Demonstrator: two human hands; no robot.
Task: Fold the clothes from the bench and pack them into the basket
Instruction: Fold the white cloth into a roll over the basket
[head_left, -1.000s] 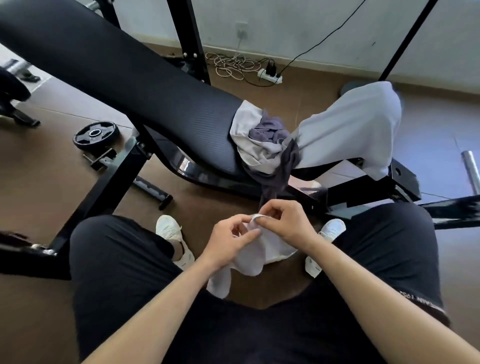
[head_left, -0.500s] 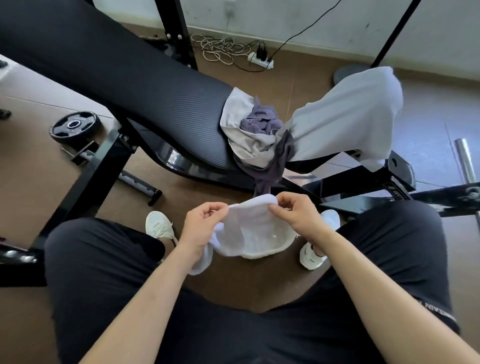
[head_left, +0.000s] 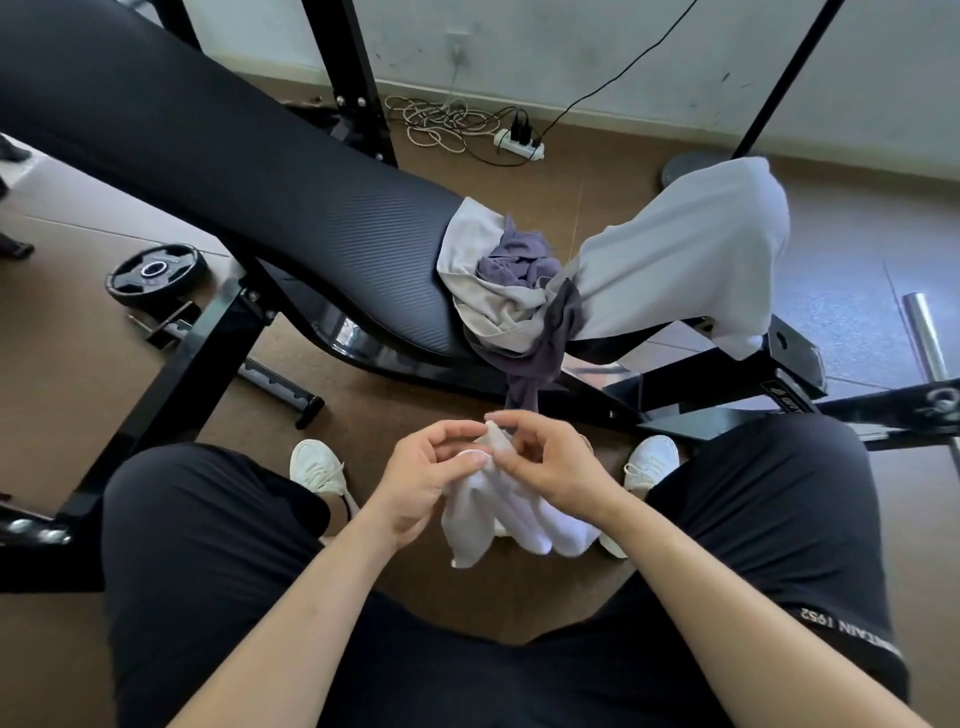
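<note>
- My left hand (head_left: 434, 475) and right hand (head_left: 545, 465) meet between my knees, both pinched shut on the top edge of a small white garment (head_left: 511, 512); the fingertips (head_left: 483, 457) of the two hands nearly touch, so that the edge is gathered at one place.
- The white garment hangs from that pinch in loose folds above the floor, touching neither lap nor bench. Held high, its own weight draws the cloth straight, which I judge to be the reason for the grip at the top.
- What kind of garment it is cannot be told; it is bunched.
- I sit with legs apart, facing the bench (head_left: 249, 171), so the unfolded pile is within reach ahead of my hands.
- On the bench, at the lower end of the black pad: a pale grey garment (head_left: 685, 260) draped over the seat part, a beige one (head_left: 470, 244) crumpled on the pad's end, and a purple one (head_left: 519, 260) tangled between them, its tail hanging over the frame just above my hands.
- The basket is not in view, so its place cannot be given.
- Judgement: the fold of this piece is under way and unfinished; three pieces at least wait on the bench, so the task is at an early to middle stage.
</note>
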